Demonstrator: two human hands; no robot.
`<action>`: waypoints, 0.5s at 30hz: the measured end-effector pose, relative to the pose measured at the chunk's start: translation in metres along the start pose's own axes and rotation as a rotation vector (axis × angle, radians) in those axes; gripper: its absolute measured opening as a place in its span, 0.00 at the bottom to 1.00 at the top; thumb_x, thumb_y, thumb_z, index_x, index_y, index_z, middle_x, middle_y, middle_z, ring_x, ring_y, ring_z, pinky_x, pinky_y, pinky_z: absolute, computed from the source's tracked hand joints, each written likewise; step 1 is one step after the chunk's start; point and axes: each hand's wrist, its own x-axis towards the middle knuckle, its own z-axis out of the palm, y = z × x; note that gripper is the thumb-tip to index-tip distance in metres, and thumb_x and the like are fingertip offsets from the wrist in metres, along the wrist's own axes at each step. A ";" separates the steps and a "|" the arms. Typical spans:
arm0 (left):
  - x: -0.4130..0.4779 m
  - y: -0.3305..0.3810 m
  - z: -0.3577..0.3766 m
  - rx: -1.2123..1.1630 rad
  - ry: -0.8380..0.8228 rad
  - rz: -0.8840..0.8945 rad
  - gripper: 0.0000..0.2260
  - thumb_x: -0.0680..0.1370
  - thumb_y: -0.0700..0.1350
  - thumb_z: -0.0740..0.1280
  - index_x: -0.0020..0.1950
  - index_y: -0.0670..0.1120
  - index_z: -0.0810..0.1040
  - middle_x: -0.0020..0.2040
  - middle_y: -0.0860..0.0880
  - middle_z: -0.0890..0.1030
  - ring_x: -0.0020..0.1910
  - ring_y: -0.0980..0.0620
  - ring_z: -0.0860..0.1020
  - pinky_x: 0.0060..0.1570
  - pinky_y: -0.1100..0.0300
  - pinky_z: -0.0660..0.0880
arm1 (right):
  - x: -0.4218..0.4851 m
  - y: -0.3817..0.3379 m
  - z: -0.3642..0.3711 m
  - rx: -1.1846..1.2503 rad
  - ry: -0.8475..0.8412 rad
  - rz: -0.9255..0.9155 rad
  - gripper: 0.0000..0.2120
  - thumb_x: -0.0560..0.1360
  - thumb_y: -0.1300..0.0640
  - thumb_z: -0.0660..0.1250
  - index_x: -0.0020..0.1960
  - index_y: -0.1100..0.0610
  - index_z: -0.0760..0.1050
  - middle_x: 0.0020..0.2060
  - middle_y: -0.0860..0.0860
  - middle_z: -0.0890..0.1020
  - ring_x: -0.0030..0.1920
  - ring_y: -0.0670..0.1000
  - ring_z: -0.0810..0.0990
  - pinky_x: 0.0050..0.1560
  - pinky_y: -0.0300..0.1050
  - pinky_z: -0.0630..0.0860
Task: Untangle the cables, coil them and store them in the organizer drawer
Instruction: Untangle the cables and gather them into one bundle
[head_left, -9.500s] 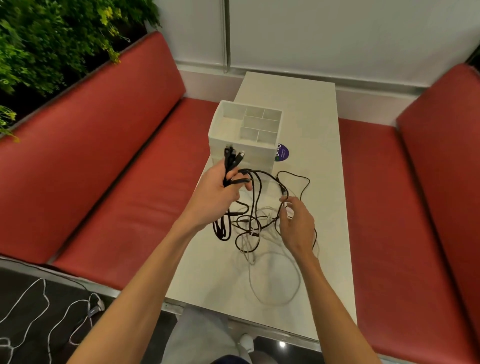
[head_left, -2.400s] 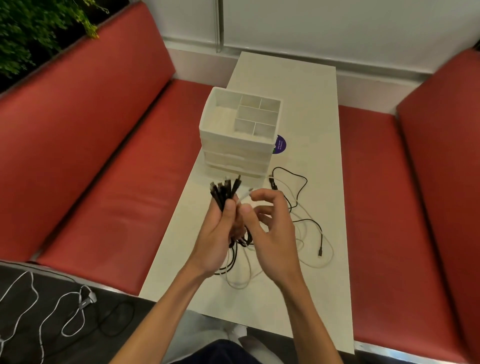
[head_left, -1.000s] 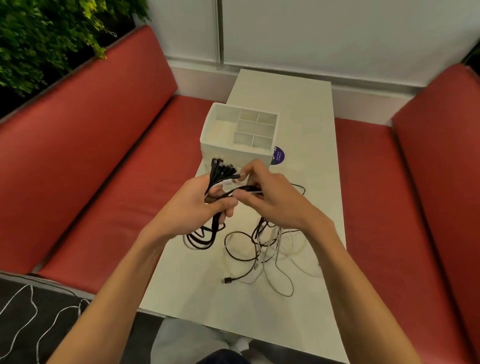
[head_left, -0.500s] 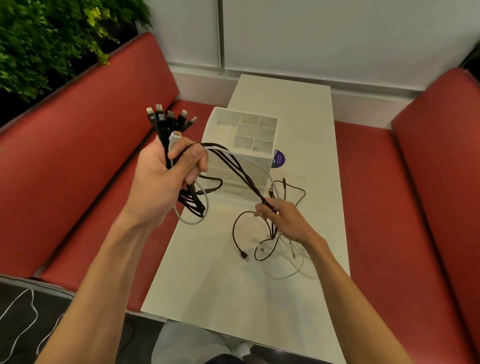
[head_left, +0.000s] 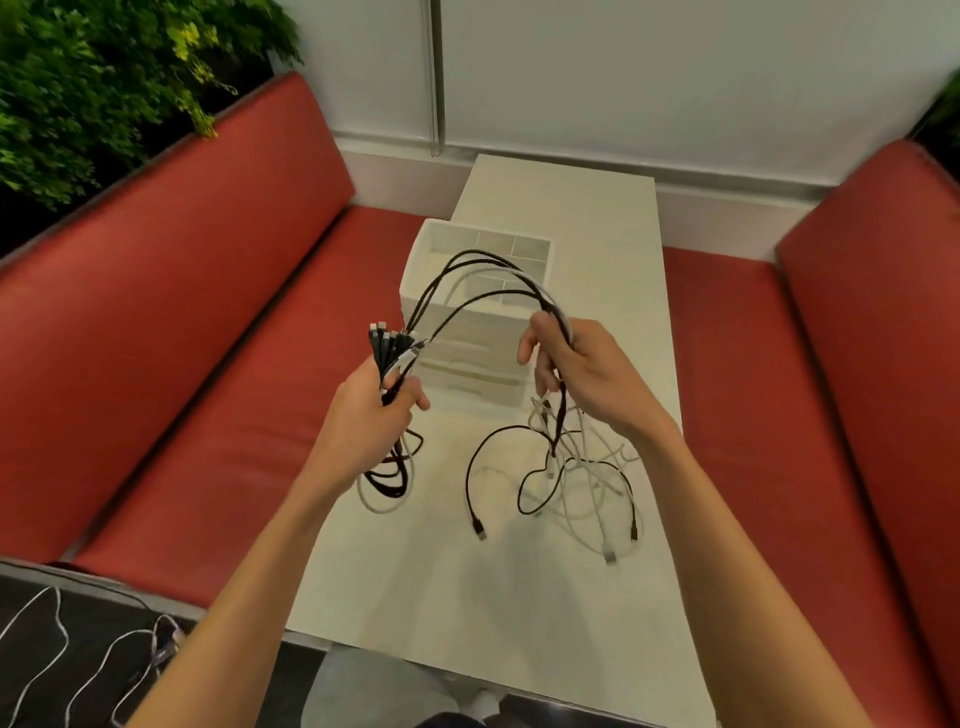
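Several black and white cables arch in the air between my hands, in front of the white organizer with its drawers shut. My left hand grips a bunch of the cables near their plugs, which stick up above my fist. Short loops hang below it. My right hand is closed around the same strands farther along, raised above the table. From my right hand the loose tails drop in a tangled heap onto the table.
The organizer's top tray has several open compartments. Red padded benches run along both sides of the narrow white table. A green plant stands at the back left. Loose white wires lie on the dark floor at the lower left.
My left hand has come down from high on the left to just above the table. My right hand has risen off the heap, sliding along the strands so they arch between both hands.
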 end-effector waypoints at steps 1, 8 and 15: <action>-0.002 0.004 0.004 -0.059 -0.013 0.002 0.06 0.84 0.39 0.67 0.48 0.44 0.81 0.35 0.55 0.80 0.29 0.52 0.71 0.31 0.55 0.69 | 0.001 -0.005 0.001 -0.043 -0.029 -0.018 0.28 0.90 0.40 0.55 0.45 0.56 0.83 0.33 0.53 0.82 0.39 0.54 0.84 0.49 0.49 0.80; 0.000 0.052 0.029 -0.364 -0.073 0.106 0.08 0.83 0.47 0.74 0.53 0.42 0.84 0.29 0.57 0.81 0.26 0.59 0.70 0.31 0.66 0.68 | 0.011 -0.017 0.021 -0.339 -0.281 -0.138 0.30 0.89 0.36 0.54 0.45 0.54 0.83 0.29 0.46 0.75 0.30 0.46 0.72 0.38 0.41 0.70; 0.011 0.065 0.031 -0.403 -0.086 0.139 0.18 0.81 0.37 0.74 0.36 0.56 0.82 0.35 0.49 0.81 0.27 0.51 0.76 0.32 0.57 0.72 | 0.013 -0.003 0.036 -0.399 -0.271 -0.104 0.28 0.88 0.38 0.56 0.46 0.59 0.79 0.36 0.48 0.82 0.35 0.52 0.77 0.42 0.57 0.77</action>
